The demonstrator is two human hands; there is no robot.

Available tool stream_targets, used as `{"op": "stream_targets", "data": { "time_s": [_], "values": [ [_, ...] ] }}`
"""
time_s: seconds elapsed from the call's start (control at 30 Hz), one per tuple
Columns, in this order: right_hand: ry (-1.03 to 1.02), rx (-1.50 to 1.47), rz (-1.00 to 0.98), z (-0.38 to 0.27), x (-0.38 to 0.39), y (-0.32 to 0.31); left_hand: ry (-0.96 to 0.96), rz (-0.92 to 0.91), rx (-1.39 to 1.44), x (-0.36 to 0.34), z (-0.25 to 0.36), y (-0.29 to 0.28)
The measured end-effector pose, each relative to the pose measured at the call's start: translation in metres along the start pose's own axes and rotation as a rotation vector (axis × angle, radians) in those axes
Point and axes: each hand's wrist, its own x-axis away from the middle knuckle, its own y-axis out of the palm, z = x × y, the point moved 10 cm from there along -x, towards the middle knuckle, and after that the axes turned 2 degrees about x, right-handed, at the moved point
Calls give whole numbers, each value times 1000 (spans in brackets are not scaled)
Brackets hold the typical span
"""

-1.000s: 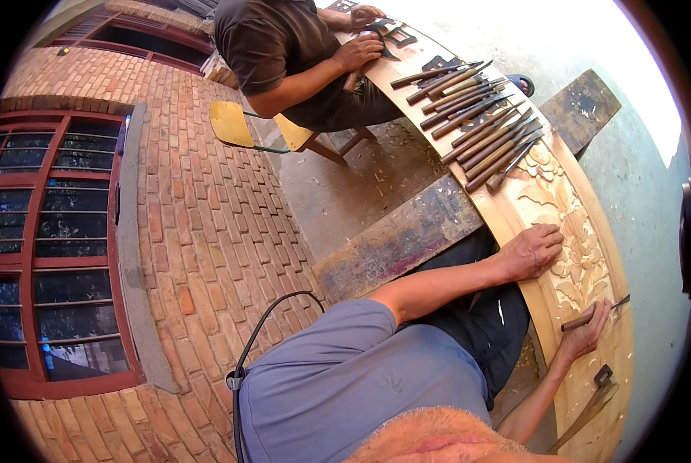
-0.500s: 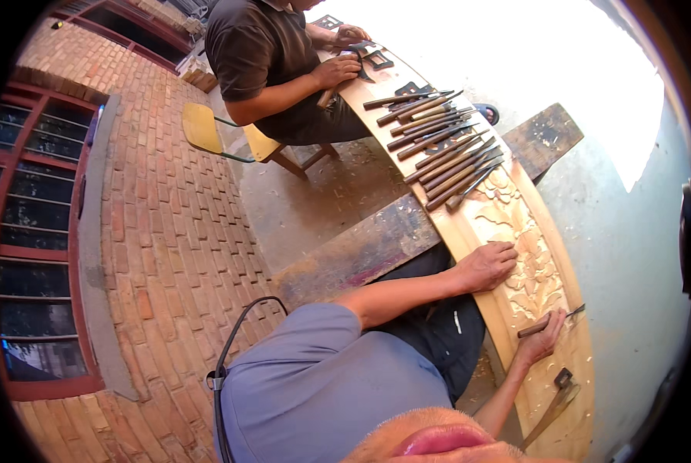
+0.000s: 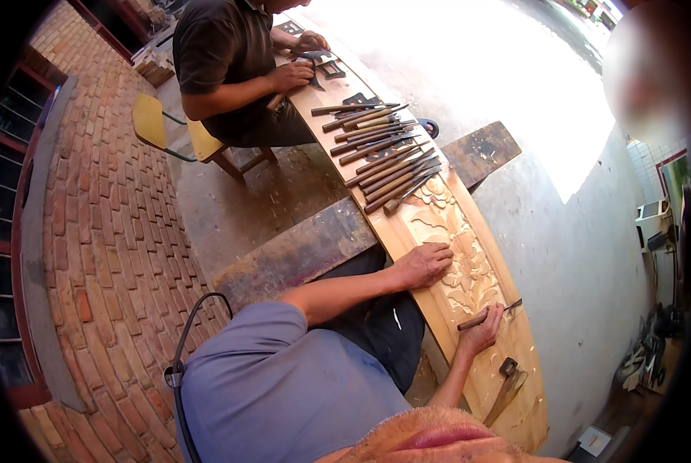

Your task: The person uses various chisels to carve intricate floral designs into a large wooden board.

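Note:
A long pale wooden board (image 3: 407, 251) lies before me, with a leaf-and-flower relief (image 3: 469, 270) carved along it. My left hand (image 3: 426, 265) rests at the board's near edge beside the relief, fingers curled in; whatever they may hold is hidden. Farther right, my right hand (image 3: 482, 332) is closed around a carving chisel (image 3: 473, 320), its brown handle pointing left and its dark blade toward the far edge. Near that hand lies a tool with a dark block head and wooden handle (image 3: 506, 397). Several wooden-handled chisels (image 3: 380, 158) lie in a row beyond my left hand.
A co-worker (image 3: 230, 69) in a dark shirt sits at the board's far end, hands on dark pieces there. A worn plank (image 3: 299, 251) crosses under the board. A yellow chair (image 3: 151, 122) stands by the brick wall (image 3: 114, 247). Wood chips are scattered about the board.
The view has turned right, so the whole scene sits farther left. Both hands keep about the same places on the board, the chisel still in my right hand.

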Motion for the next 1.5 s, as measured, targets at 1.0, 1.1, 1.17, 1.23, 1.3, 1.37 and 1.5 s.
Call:
{"op": "stream_targets", "data": {
  "time_s": [1.0, 1.1, 1.17, 1.23, 1.3, 1.37, 1.5],
  "values": [
    [19, 53, 117, -7, -12, 6, -54, 38, 2, 1, -7, -7],
    [33, 57, 103, 6, 5, 2, -71, -57, 23, -1, -4, -1],
    [27, 49, 92, 10, 1, 2, -74, -66, 31, -9, 0, -2],
    [52, 53, 81, 13, 6, 0, -65, -72, 33, -8, 4, -3],
    [79, 51, 87, 17, 0, 1, -88, -65, 44, -8, 4, 0],
    [77, 61, 53, 21, -2, 6, -88, -67, 47, -10, 3, 4],
    [81, 61, 52, 19, 3, 3, -47, -159, 12, -9, 9, 10]
  ]
}}
